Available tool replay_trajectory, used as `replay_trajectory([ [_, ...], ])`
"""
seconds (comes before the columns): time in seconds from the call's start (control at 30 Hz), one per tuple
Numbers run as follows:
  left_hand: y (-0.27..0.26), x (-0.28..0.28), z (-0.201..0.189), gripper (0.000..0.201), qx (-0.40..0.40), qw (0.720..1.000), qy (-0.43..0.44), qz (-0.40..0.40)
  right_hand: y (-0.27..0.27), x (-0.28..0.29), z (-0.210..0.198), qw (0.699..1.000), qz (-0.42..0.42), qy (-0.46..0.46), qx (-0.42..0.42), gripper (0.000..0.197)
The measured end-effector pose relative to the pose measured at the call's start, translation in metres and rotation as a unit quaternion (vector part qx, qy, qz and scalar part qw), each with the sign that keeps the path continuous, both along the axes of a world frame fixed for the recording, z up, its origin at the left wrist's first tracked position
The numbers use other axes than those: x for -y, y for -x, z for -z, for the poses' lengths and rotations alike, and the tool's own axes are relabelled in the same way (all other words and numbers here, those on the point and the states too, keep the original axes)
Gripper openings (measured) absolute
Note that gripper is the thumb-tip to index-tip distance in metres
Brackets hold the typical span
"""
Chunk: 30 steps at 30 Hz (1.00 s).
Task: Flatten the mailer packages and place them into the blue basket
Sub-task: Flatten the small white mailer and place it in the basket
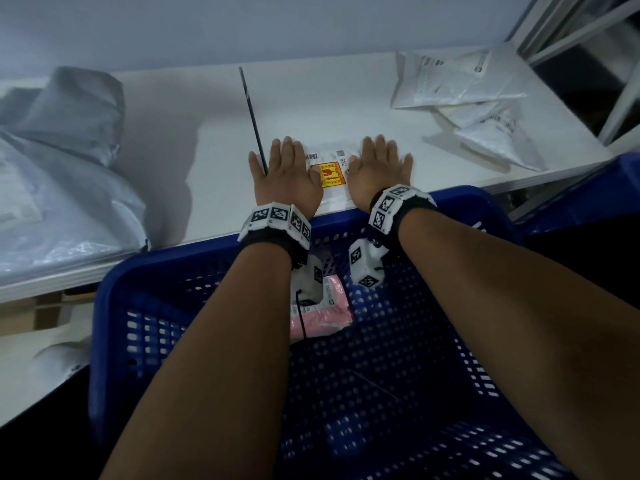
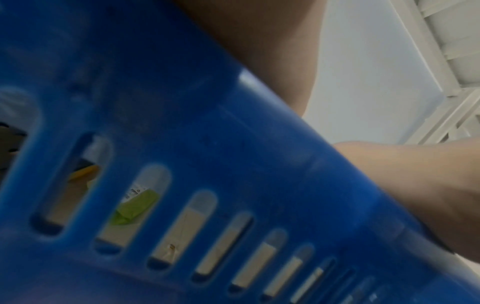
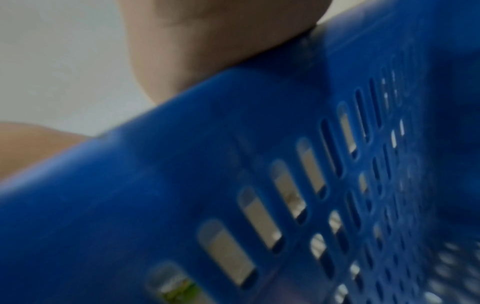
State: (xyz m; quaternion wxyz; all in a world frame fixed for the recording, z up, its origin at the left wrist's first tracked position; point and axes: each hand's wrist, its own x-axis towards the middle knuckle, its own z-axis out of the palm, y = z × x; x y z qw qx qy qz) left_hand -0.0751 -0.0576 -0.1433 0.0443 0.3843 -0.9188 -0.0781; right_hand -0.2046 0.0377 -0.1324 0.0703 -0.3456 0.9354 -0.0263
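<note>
A small white mailer point(image 1: 331, 174) with a yellow and red sticker lies flat near the table's front edge. My left hand point(image 1: 282, 171) and right hand point(image 1: 379, 168) press down on it side by side, palms flat and fingers straight, covering its two ends. Just below them stands the blue basket point(image 1: 149, 282), its slotted wall point(image 2: 182, 123) filling both wrist views point(image 3: 182, 164). A pink mailer point(image 1: 332, 313) lies in the basket's bottom, partly hidden by my left wrist camera. More white mailers point(image 1: 460, 81) sit at the table's far right.
A big grey plastic bag point(image 1: 62, 168) takes up the table's left side. A dark seam point(image 1: 252, 116) runs across the white table point(image 1: 194, 140) beside my left hand. A metal frame point(image 1: 588, 36) rises at the far right corner.
</note>
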Motion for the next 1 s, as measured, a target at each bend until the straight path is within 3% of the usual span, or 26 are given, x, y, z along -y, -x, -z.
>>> replay_trajectory([
  [0.07,0.001,-0.003,-0.001,0.067,0.007,1.0,0.0,-0.025,-0.002,0.0,-0.001,0.999,0.032,0.006,-0.003,0.062],
  [0.13,0.002,-0.005,-0.001,0.07,0.009,0.998,-0.007,-0.054,-0.004,-0.003,-0.004,0.999,0.008,0.032,-0.022,0.063],
  [0.23,0.002,-0.005,-0.001,0.068,0.003,0.998,-0.026,-0.057,-0.011,-0.009,-0.008,0.968,-0.229,0.074,-0.069,0.056],
  [0.3,0.002,-0.005,-0.001,0.065,0.007,0.998,-0.033,-0.05,-0.012,-0.01,-0.008,0.944,-0.326,0.046,-0.025,0.053],
  [0.37,0.001,-0.005,-0.001,0.065,-0.002,0.998,-0.036,-0.049,-0.009,-0.006,-0.007,0.962,-0.272,0.009,0.001,0.055],
  [0.47,-0.001,-0.004,-0.001,0.065,-0.018,0.998,-0.04,-0.049,-0.007,-0.003,-0.002,0.996,-0.088,-0.009,-0.023,0.059],
  [0.57,-0.001,-0.004,-0.001,0.065,-0.016,0.998,-0.041,-0.05,-0.01,-0.004,0.0,0.998,0.042,0.009,-0.036,0.059],
  [0.67,0.0,-0.004,-0.001,0.065,-0.012,0.998,-0.04,-0.05,-0.013,-0.006,-0.002,0.996,-0.01,0.053,-0.066,0.06],
  [0.77,0.001,-0.003,0.0,0.065,-0.008,0.998,-0.041,-0.049,-0.014,-0.008,-0.005,0.979,-0.198,0.035,-0.041,0.058],
  [0.83,0.0,-0.003,0.0,0.064,-0.002,0.998,-0.034,-0.048,-0.012,-0.008,-0.005,0.966,-0.26,-0.014,0.001,0.057],
  [0.93,0.0,-0.003,-0.001,0.065,-0.005,0.998,-0.032,-0.046,-0.009,-0.007,-0.003,0.973,-0.231,-0.021,0.004,0.057],
  [1.0,-0.001,-0.003,0.0,0.065,-0.01,0.998,-0.031,-0.048,-0.009,-0.004,-0.001,0.988,-0.152,-0.012,-0.006,0.057],
])
